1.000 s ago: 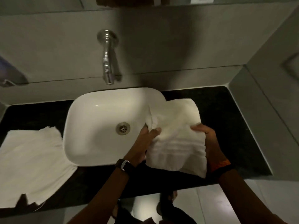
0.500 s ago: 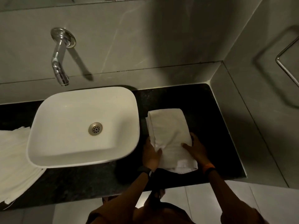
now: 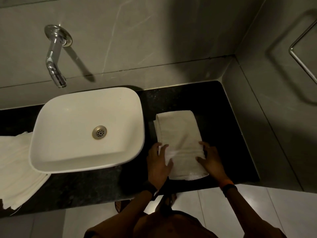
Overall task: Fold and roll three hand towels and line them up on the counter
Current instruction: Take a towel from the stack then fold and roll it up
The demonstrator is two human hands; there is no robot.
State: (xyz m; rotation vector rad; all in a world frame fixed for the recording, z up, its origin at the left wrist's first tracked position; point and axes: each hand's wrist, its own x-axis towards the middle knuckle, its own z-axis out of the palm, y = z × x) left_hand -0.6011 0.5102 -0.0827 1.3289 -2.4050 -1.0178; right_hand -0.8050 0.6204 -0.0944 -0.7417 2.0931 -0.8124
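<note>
Head view: the folded towel (image 3: 178,140) runs lengthwise away from the person; left hand (image 3: 158,160) and right hand (image 3: 210,160) press open-palmed on its near end.

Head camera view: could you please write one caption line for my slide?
Both hands, left and right, press a folded white hand towel flat on the black stone counter.

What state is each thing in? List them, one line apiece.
Folded white hand towel: flat on the black counter, folded into a strip, not yet rolled.
Stack of white towels: unrolled, left of the basin.
White ceramic basin: dry-looking, nothing in it.
Chrome wall tap: no water running.
Left hand: pressing the towel's near left edge.
Right hand: pressing its near right edge.
</note>
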